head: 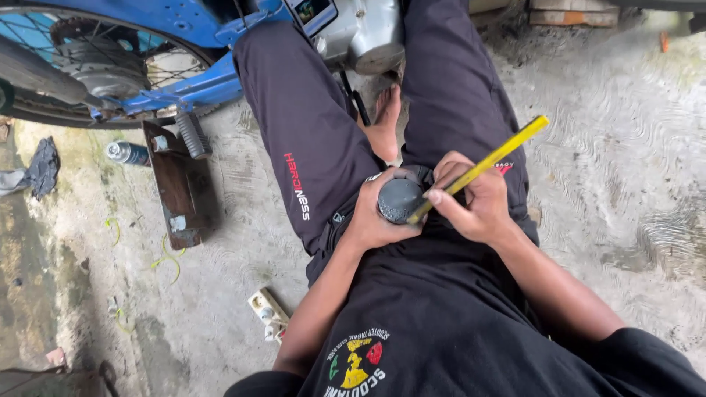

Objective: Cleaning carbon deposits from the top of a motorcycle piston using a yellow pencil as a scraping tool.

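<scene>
Yellow tool pinched in right hand, tip prying dark round part clamped in left hand; best keep part steady, lever gently.

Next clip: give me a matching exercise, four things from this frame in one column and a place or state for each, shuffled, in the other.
Things:
1. dark round part
2. yellow tool
3. spray can
4. white power strip

Places or states:
A. lying on the concrete floor beside the wooden board
B. held in the right hand, tip against the round part
C. on the floor by the person's left elbow
D. gripped in the left hand over the lap

Pairs: 1-D, 2-B, 3-A, 4-C
</scene>
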